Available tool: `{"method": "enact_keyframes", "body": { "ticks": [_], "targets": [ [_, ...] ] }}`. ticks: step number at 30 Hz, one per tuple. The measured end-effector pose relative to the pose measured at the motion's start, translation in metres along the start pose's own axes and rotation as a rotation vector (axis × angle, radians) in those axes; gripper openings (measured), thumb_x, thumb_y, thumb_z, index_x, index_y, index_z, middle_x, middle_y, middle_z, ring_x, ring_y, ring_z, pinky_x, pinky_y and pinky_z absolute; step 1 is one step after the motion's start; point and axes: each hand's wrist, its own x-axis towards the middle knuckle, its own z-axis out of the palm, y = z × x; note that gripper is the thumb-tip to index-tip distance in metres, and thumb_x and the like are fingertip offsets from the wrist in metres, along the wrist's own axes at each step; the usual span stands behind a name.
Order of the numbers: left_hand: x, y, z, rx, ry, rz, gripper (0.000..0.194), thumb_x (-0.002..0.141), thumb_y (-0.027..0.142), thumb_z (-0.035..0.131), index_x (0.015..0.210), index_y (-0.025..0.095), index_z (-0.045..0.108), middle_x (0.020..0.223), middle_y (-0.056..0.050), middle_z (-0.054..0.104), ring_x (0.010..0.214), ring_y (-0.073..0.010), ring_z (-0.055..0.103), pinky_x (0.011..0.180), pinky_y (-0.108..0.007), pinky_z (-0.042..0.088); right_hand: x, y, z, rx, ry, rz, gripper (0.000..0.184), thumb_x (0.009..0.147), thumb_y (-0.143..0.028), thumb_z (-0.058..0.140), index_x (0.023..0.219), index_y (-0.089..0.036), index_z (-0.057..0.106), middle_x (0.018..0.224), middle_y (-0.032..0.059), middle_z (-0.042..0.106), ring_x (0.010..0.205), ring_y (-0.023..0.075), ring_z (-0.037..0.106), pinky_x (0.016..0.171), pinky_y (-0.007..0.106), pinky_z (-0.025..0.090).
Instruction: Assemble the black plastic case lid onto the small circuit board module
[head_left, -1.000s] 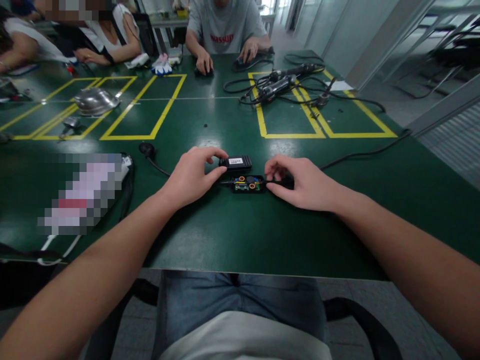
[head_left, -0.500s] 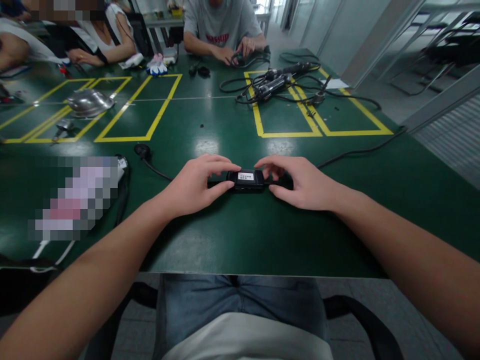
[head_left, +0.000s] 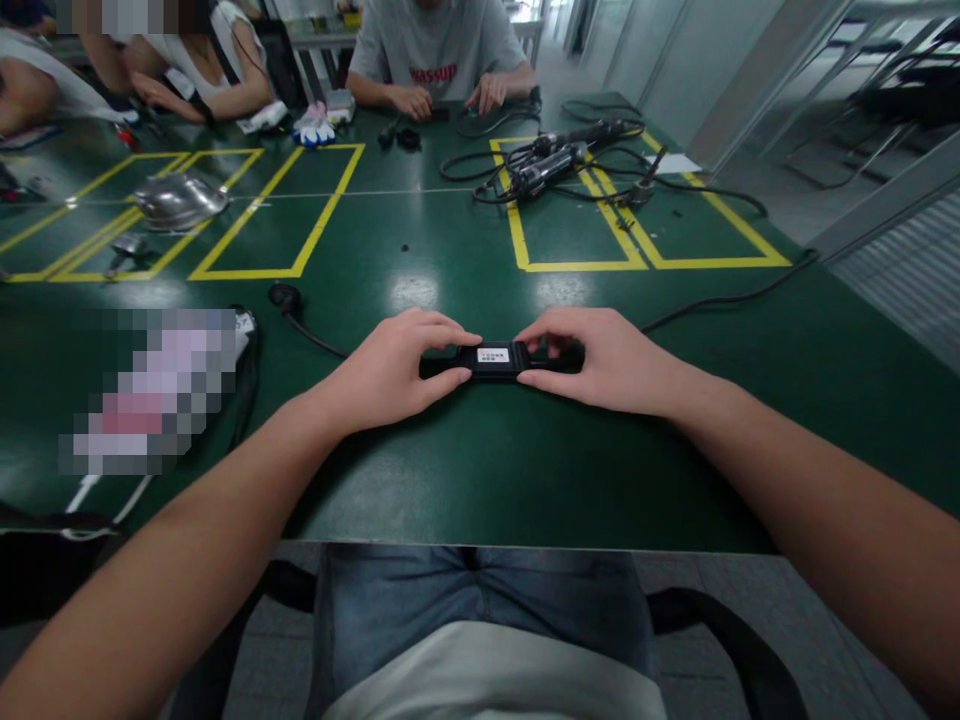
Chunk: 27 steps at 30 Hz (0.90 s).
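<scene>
A small black in-line cable box (head_left: 493,358) with a white printed label lies flat near the front of the green table. My left hand (head_left: 397,362) grips its left end between thumb and fingers. At the opposite end, the thumb and fingers of my right hand (head_left: 600,360) close on the box too. From the left side a black cord leads out under my left hand to a round black plug (head_left: 285,297). Another length of black cable (head_left: 720,303) leaves behind my right hand toward the table's right edge.
A blurred-out pale object (head_left: 161,385) with white cords lies at left. Beyond are a metal bowl-like part (head_left: 180,203), yellow tape outlines (head_left: 247,275), and corded tools (head_left: 551,170) with tangled cables. A co-worker (head_left: 442,50) sits opposite; others are at far left.
My right hand has shifted slightly left, and its thumb and fingers now meet the box's right end. The box looks turned a little straighter. The co-worker opposite has moved their hands apart.
</scene>
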Motion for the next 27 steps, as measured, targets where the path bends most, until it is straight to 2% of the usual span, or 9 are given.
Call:
{"method": "enact_keyframes", "body": {
  "ticks": [16,20,27],
  "targets": [
    [0.0010,0.0024,0.0020,0.031,-0.003,-0.003,0.037,0.099,0.030,0.081,0.135,0.021,0.082,0.120,-0.009,0.086,0.107,-0.0267,0.077,0.104,-0.042,0.059,0.0010,-0.0031,-0.0027,-0.027,-0.024,0.038,0.032,0.089,-0.041,0.092,0.113,-0.022,0.085,0.095,0.0056,0.081,0.078,0.0223,0.069,0.073,0.035,0.050],
    [0.0017,0.0028,0.0018,0.024,-0.017,-0.022,0.038,0.100,0.030,0.081,0.136,0.021,0.082,0.117,-0.008,0.086,0.099,-0.0247,0.077,0.098,-0.040,0.059,0.0017,-0.0035,-0.0027,-0.002,-0.038,0.059,0.031,0.090,-0.042,0.091,0.112,-0.022,0.085,0.095,0.0057,0.081,0.078,0.0227,0.069,0.073,0.035,0.051],
    [0.0027,0.0028,0.0021,0.016,-0.017,-0.032,0.038,0.098,0.030,0.084,0.135,0.020,0.084,0.114,-0.008,0.085,0.098,-0.0242,0.076,0.096,-0.039,0.059,0.0025,-0.0028,-0.0025,0.052,-0.048,0.105,0.032,0.088,-0.044,0.092,0.110,-0.022,0.086,0.095,0.0056,0.081,0.080,0.0231,0.069,0.074,0.035,0.051]
  ]
}}
